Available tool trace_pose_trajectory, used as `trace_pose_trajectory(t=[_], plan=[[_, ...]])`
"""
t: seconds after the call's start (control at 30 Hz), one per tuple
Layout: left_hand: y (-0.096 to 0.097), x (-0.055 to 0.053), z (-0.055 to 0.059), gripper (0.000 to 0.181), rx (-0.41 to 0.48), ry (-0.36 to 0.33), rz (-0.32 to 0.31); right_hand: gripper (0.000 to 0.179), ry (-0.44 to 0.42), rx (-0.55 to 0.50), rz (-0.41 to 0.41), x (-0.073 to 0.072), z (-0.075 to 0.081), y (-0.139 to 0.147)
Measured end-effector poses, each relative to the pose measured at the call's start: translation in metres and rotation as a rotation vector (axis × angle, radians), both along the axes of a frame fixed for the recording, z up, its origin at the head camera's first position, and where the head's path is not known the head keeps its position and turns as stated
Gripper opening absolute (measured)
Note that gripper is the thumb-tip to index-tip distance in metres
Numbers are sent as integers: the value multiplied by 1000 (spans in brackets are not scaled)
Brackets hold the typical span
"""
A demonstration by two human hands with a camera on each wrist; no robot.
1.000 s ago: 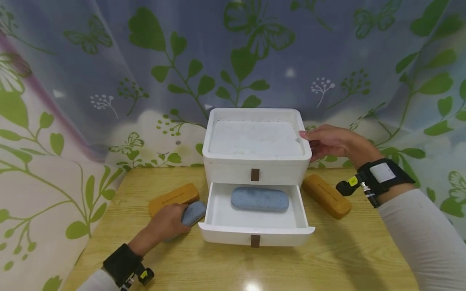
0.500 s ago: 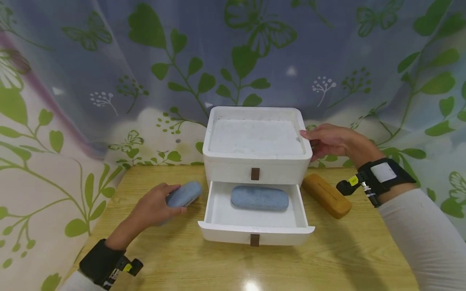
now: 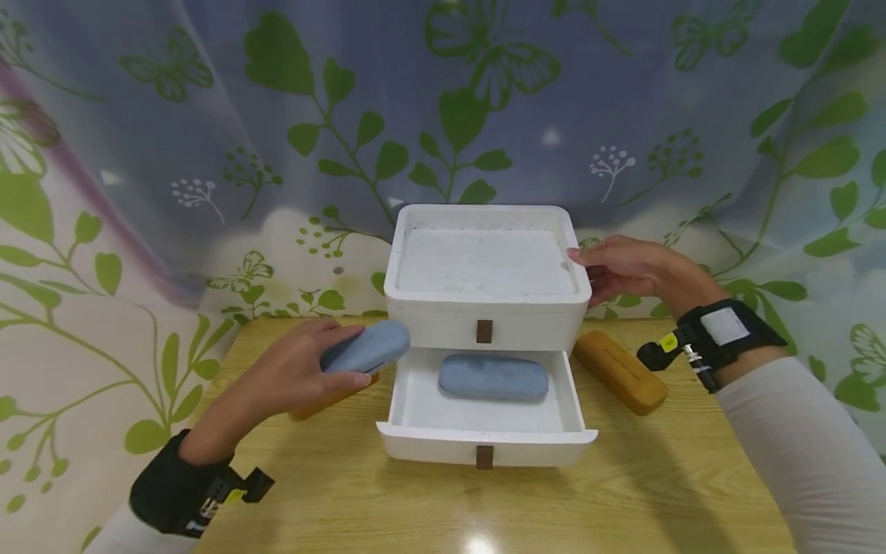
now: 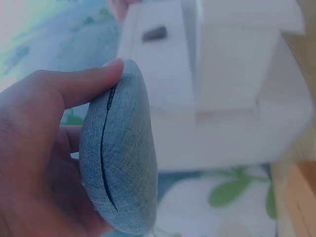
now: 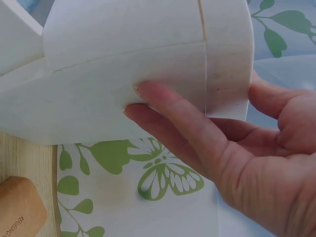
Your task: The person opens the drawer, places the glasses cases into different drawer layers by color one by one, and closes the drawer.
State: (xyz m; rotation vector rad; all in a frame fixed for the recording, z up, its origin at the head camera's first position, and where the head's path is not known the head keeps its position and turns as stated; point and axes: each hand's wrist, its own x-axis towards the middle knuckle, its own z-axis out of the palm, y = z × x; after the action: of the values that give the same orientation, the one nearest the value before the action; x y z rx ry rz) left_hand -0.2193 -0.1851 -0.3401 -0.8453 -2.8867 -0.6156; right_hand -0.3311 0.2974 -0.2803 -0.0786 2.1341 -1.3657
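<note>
My left hand point(image 3: 298, 369) grips a blue fabric glasses case point(image 3: 367, 346), raised at the left side of the white drawer unit point(image 3: 484, 265). The left wrist view shows the case's dark seam, with the thumb at one end and the fingers behind. A second blue glasses case point(image 3: 494, 377) lies in the pulled-out lower drawer point(image 3: 487, 445). On the right, my right hand point(image 3: 623, 265) rests on the unit, thumb at the top rim. Its fingers point(image 5: 182, 116) lie fairly straight along the side wall in the right wrist view.
An orange-brown case point(image 3: 619, 373) with printed lettering lies on the wooden table point(image 3: 332, 492) right of the unit. Another orange-brown case point(image 3: 332, 398) is mostly hidden under the left hand. The upper drawer point(image 3: 443, 327) is closed. A patterned curtain point(image 3: 311, 177) hangs behind.
My left hand has lifted the blue glasses case off the table and brought it up toward the drawer unit. The right hand stays where it was.
</note>
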Motion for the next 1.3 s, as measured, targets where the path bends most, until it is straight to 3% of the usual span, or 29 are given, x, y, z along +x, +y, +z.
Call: trace_pose_trajectory(t=[0.13, 0.37, 0.8, 1.3], plan=[[23, 4, 8, 70, -6, -29, -82, 70, -2, -11, -4, 0, 0, 0], [62, 6, 16, 67, -87, 0, -198, 70, -4, -23, -12, 1, -1, 0], [102, -5, 27, 64, -210, -54, -253, 70, 4, -22, -4, 2, -1, 0], [147, -12, 21, 62, -347, -122, -393, 73, 0, -5, -2, 1, -1, -1]])
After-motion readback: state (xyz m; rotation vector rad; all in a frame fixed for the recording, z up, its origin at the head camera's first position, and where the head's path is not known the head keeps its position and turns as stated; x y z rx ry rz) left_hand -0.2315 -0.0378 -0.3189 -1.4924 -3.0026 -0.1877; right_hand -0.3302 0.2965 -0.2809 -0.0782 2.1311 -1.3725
